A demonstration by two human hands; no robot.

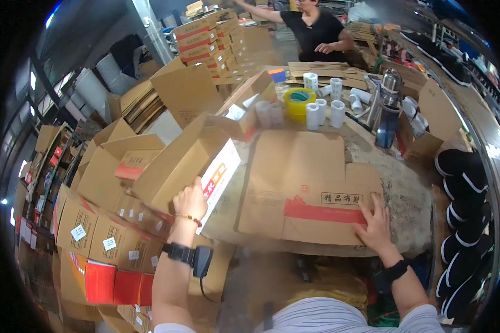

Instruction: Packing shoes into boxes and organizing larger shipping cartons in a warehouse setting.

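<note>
My left hand (190, 201) is closed on the near edge of an open brown cardboard box (175, 161), left of the worktable's middle. A white side panel (221, 176) with red and orange print runs along that box beside my fingers. In front of me a folded-flat cardboard carton (300, 177) with a red band lies on the table. My right hand (376, 225) rests on its right part, fingers spread.
Rolls of white labels (312, 115), yellow tape (299, 105) and a steel thermos (390, 91) stand at the table's back. Black shoes (464, 222) line the right side. Packed cartons (111, 238) crowd the left. A co-worker (319, 33) stands across the table.
</note>
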